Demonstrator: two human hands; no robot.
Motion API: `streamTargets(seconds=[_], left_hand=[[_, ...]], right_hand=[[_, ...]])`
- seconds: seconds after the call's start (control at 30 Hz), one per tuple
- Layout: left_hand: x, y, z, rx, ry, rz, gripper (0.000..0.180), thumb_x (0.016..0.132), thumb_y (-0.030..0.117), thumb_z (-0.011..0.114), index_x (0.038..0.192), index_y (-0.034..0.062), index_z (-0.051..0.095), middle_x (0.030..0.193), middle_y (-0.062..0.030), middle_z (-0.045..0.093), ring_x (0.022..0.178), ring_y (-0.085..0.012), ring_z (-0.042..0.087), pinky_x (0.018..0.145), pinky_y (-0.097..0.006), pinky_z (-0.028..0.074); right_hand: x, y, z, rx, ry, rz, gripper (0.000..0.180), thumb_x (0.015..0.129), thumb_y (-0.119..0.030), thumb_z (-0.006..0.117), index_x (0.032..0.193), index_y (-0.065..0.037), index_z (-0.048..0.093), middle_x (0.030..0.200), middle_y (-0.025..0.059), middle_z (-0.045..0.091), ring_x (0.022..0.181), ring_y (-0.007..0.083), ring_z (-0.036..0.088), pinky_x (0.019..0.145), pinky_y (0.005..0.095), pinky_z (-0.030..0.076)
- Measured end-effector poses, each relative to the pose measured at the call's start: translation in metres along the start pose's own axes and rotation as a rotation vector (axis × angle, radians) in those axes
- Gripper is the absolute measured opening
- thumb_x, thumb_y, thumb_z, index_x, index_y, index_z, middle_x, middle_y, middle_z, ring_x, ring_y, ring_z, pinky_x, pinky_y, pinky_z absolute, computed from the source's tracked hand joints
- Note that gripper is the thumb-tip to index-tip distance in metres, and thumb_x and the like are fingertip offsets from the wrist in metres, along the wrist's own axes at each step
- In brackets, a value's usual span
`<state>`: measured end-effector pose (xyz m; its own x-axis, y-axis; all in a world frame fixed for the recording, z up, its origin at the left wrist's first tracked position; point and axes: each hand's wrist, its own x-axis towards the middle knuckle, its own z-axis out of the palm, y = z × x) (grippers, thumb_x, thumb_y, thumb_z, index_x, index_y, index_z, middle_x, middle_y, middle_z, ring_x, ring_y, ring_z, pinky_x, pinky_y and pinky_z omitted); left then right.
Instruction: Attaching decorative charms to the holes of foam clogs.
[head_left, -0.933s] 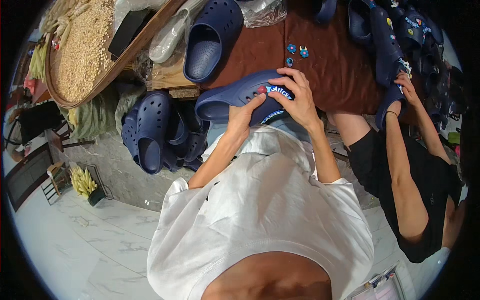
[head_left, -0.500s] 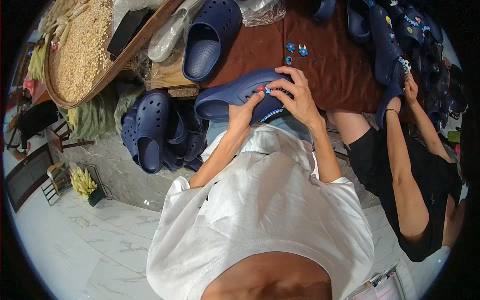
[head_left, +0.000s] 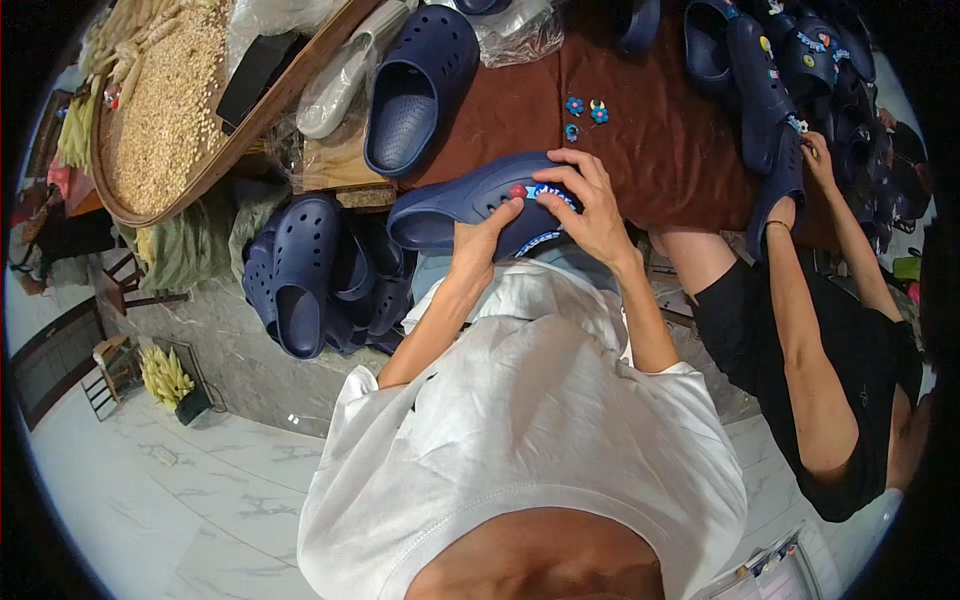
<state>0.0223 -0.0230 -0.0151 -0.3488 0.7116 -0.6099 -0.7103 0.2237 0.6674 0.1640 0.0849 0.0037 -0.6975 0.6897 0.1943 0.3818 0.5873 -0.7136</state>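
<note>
A navy clog (head_left: 430, 215) lies on its side over my lap, its heel opening to the left. My left hand (head_left: 478, 235) grips its near side, thumb pressed beside a small red shoe charm (head_left: 517, 191). My right hand (head_left: 592, 205) wraps the toe end, fingers bent over a blue-and-white charm (head_left: 548, 193) set next to the red one. Another blue-and-white charm (head_left: 538, 243) sits on the clog's lower side. On the brown cloth (head_left: 650, 150) ahead lie several small blue flower-like charms (head_left: 574, 105).
A single navy clog (head_left: 408, 110) stands at the cloth's left edge. Several navy clogs (head_left: 305, 250) hang in a cluster at left. A wooden tray of pale kernels (head_left: 165, 120) is at far left. At right, a co-worker's hands (head_left: 785, 210) hold another clog, near decorated clogs (head_left: 815, 55).
My right fingers have shifted on the clog, and more of the blue-and-white charm beside the red one now shows. The clog stays in both hands.
</note>
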Motion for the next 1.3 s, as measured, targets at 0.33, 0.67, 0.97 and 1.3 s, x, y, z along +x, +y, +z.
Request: streamTargets(seconds=[0.33, 0.67, 0.97, 1.3], left_hand=[[-0.007, 0.005, 0.002, -0.04, 0.045, -0.043, 0.027, 0.081, 0.01, 0.069, 0.106, 0.0024, 0.061, 0.102, -0.0073, 0.066, 0.095, -0.0184, 0.063, 0.087, -0.031, 0.051], [-0.009, 0.006, -0.003, -0.26, 0.055, -0.156, 0.016, 0.084, 0.014, 0.06, 0.096, 0.0023, 0.06, 0.097, -0.0077, 0.064, 0.092, -0.0198, 0.061, 0.089, -0.034, 0.047], [-0.011, 0.007, 0.002, -0.268, 0.002, -0.116, 0.018, 0.089, 0.011, 0.057, 0.101, -0.0017, 0.06, 0.102, -0.009, 0.065, 0.093, -0.019, 0.063, 0.09, -0.034, 0.05], [-0.023, 0.009, 0.009, -0.178, 0.021, -0.075, 0.011, 0.088, 0.01, 0.063, 0.092, -0.0004, 0.067, 0.088, -0.0046, 0.067, 0.081, -0.0117, 0.065, 0.077, -0.026, 0.052]], right_hand=[[0.031, 0.059, -0.011, 0.042, 0.187, 0.213, 0.015, 0.088, -0.011, 0.065, 0.101, -0.004, 0.067, 0.098, 0.0113, 0.065, 0.083, 0.0246, 0.066, 0.074, 0.0335, 0.052], [0.04, 0.071, -0.004, -0.108, 0.099, 0.193, 0.019, 0.085, -0.012, 0.068, 0.102, -0.004, 0.066, 0.094, 0.0115, 0.065, 0.08, 0.0249, 0.066, 0.073, 0.0363, 0.052], [0.015, -0.035, -0.018, 0.2, 0.153, 0.153, 0.015, 0.09, -0.007, 0.061, 0.102, -0.005, 0.069, 0.092, 0.0093, 0.065, 0.075, 0.0199, 0.065, 0.065, 0.0289, 0.052], [0.003, -0.05, 0.01, 0.263, 0.155, 0.293, 0.012, 0.088, -0.008, 0.066, 0.097, -0.001, 0.065, 0.088, 0.0094, 0.068, 0.071, 0.0177, 0.065, 0.065, 0.0283, 0.053]])
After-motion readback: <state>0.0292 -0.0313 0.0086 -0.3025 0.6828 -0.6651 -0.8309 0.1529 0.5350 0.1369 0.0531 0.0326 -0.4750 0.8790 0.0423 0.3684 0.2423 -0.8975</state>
